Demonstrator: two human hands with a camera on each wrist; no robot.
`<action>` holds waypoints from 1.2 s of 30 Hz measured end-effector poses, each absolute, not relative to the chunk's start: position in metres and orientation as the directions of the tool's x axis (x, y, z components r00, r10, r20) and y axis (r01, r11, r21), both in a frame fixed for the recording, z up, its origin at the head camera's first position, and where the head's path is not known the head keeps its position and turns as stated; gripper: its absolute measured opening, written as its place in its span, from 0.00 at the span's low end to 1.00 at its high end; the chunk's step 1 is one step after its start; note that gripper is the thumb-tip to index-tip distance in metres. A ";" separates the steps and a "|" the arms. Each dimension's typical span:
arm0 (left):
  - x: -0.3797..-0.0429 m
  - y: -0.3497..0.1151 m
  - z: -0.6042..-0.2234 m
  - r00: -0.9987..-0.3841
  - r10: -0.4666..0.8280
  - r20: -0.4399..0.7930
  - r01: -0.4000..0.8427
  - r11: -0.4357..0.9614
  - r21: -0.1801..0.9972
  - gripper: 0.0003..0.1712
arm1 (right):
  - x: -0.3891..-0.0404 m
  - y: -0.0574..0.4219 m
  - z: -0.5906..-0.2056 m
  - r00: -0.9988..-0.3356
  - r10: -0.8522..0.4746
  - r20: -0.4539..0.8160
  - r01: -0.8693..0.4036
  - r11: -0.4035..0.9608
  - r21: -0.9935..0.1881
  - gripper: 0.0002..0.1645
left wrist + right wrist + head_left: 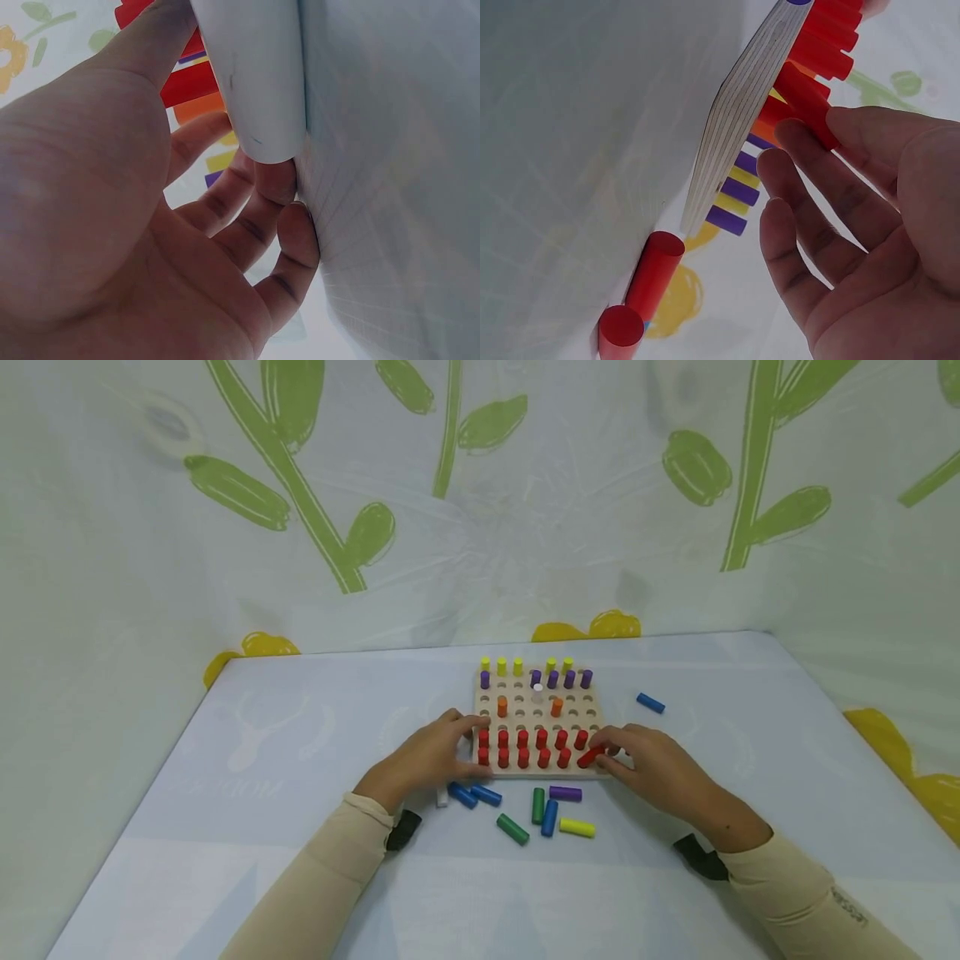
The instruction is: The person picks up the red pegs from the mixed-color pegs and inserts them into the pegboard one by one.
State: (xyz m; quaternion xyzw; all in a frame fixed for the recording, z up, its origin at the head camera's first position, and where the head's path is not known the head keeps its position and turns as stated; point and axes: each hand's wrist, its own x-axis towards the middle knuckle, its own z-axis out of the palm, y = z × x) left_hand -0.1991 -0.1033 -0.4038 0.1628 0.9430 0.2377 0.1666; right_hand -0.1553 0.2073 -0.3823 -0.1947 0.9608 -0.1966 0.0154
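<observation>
A wooden pegboard (pixel 536 720) lies on the table, with two rows of upright red pegs (pixel 522 748) along its near side. At the front right corner, my right hand (pixel 660 768) pinches a red peg (pixel 590 757) between thumb and fingers. That peg leans and its lower end is at the board, as the right wrist view also shows. The left hand (pixel 420 758) rests against the board's left edge, thumb by the front corner and index finger farther back. A white peg (pixel 255 75) lies close to the left hand and hides part of it in the left wrist view.
Loose blue, green, purple and yellow pegs (pixel 577 827) lie in front of the board. Another blue peg (pixel 650 702) is off to the right. Two red pegs (pixel 656 274) lie beside the board in the right wrist view. Purple, yellow, orange and white pegs stand farther back.
</observation>
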 end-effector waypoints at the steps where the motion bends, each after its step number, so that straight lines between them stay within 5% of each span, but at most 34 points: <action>1: -0.199 -0.103 -0.404 -0.892 0.386 -0.236 0.229 0.834 0.502 0.50 | -0.155 0.207 -0.383 -0.923 -0.381 0.047 -0.369 0.845 -0.386 0.14; 36: -0.200 -0.105 -0.407 -0.892 0.394 -0.222 0.242 0.830 0.503 0.49 | -0.151 0.205 -0.387 -0.896 -0.428 0.114 -0.440 0.827 -0.349 0.19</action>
